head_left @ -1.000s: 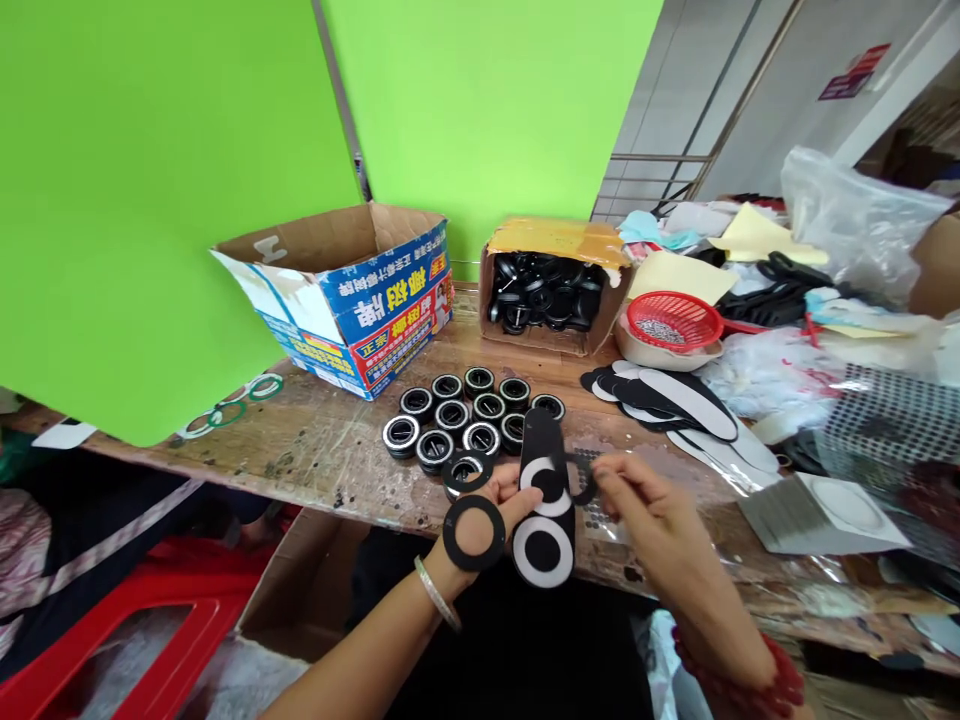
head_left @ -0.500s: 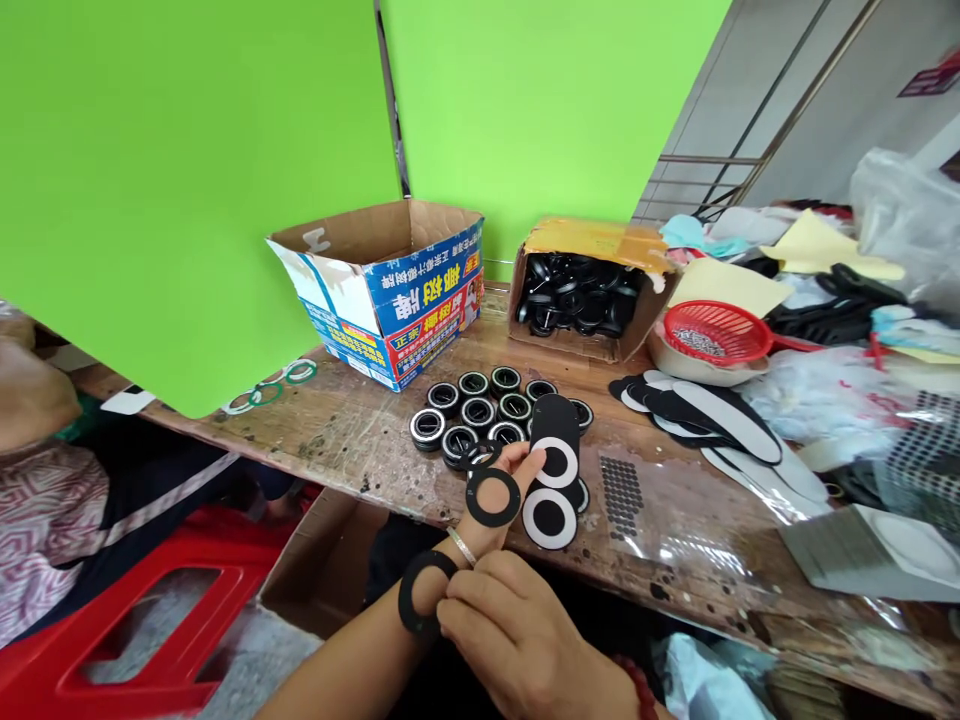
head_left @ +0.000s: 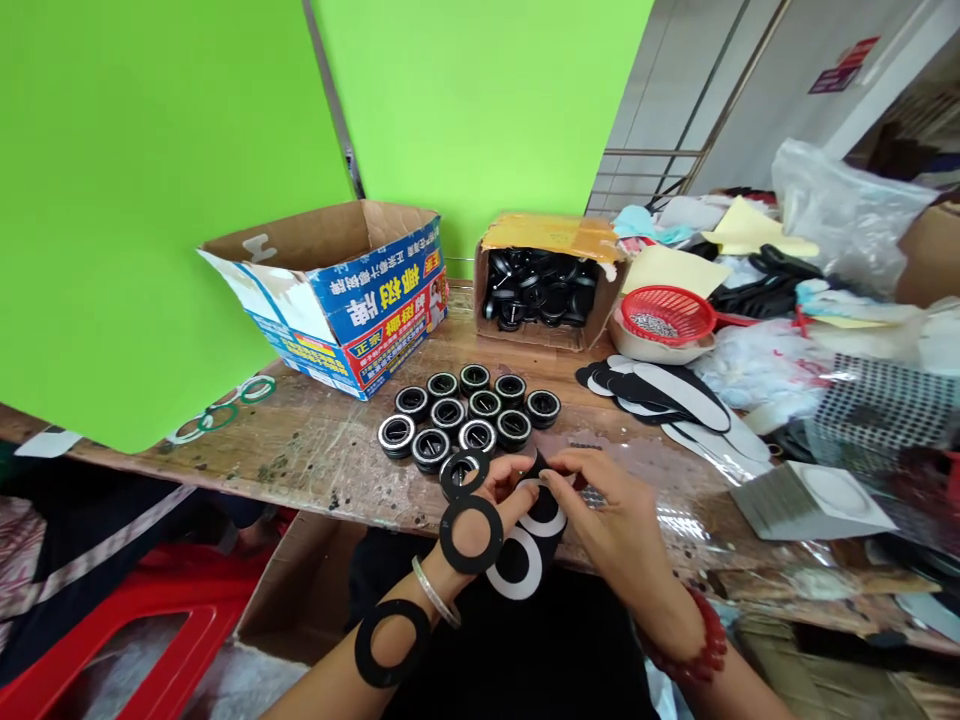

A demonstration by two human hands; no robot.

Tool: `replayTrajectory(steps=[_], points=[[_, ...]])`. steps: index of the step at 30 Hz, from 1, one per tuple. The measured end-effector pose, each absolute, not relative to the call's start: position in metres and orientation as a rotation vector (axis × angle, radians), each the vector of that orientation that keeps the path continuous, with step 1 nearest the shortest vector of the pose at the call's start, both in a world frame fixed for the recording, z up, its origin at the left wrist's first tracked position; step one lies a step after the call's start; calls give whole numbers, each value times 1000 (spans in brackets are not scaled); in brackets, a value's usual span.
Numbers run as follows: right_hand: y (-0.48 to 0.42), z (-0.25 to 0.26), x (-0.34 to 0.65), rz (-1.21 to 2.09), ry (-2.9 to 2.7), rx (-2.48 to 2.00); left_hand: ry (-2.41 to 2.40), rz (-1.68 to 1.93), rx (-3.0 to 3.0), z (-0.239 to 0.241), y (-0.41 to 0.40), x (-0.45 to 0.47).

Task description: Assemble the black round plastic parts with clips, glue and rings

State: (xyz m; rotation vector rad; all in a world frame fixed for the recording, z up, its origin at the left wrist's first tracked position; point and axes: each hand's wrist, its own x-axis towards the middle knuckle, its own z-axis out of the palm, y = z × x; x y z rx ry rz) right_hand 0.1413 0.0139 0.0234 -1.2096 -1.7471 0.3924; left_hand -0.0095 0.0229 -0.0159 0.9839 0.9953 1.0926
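Observation:
My left hand (head_left: 511, 508) is closed on a black piece bearing white rings (head_left: 535, 566), held over the table's front edge. My right hand (head_left: 616, 520), with a red beaded bracelet at its wrist, meets it there. Its thumb and fingertips pinch near the upper white ring; whatever sits between them is too small to make out. Flat black rings (head_left: 448, 534) lie along the back of my left hand and forearm, beside a silver bangle (head_left: 436, 592). Several round black pieces with silvery rims (head_left: 448, 413) stand grouped just beyond my left hand.
A blue printed carton (head_left: 322, 300) stands at the back left. Beside it, a carton on its side (head_left: 551, 232) holds black round parts. To the right are a red sieve (head_left: 667, 300), black and white insole-shaped pieces (head_left: 667, 390) and a grey stack (head_left: 795, 505). A red stool (head_left: 187, 600) stands lower left.
My right hand has moved from my left forearm up to the piece with white rings. My left hand has drawn that piece slightly nearer. The view has turned rightward.

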Motion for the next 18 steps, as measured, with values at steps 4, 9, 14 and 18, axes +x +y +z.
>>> replayTrajectory(steps=[4,9,14,18], points=[[11,29,151,660,-1644,-1319,942,1043,1084,-19,21,-8],[6,23,157,824,-1484,-1352,910,951,1096,-9,19,-5],[-1,11,164,813,-1588,-1308,857,833,1018,-6,18,5],[6,7,207,765,-1407,-1384,943,764,922,-12,19,6]])
